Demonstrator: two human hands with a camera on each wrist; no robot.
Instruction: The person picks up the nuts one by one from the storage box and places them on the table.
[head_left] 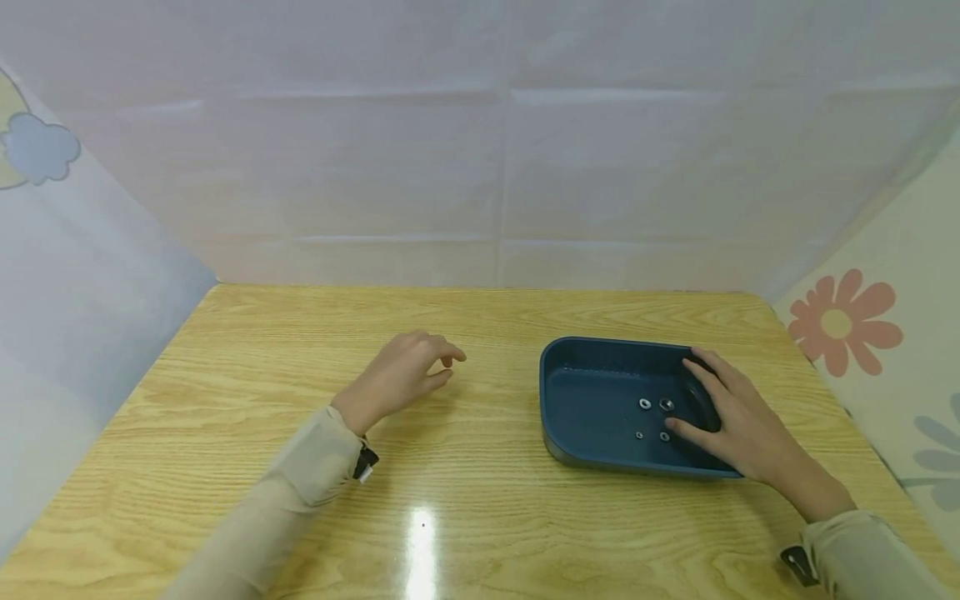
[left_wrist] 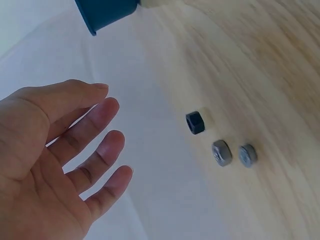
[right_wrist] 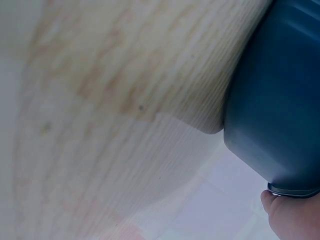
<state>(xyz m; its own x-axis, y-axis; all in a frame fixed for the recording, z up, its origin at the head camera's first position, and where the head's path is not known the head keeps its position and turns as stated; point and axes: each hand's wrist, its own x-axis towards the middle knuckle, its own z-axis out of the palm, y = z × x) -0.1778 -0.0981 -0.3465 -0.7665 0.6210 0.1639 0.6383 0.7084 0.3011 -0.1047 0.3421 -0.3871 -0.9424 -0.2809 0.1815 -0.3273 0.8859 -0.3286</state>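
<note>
My right hand holds the right end of a dark blue tray, the thumb reaching over the inside. In the right wrist view, part of that hand meets the rim beside the tray's outer wall. Several small metal nuts, among them a silver nut, lie on the tray floor near the thumb. My left hand hovers over the table with loosely bent fingers and nothing in them. Off its fingertips, the left wrist view has a black nut and two grey nuts, one hexagonal, one rounder.
Both hands work over a wood-grain table. A pale wall covering rises behind its far edge, and a printed panel with a flower stands along the right side. The three loose nuts cannot be made out in the head view.
</note>
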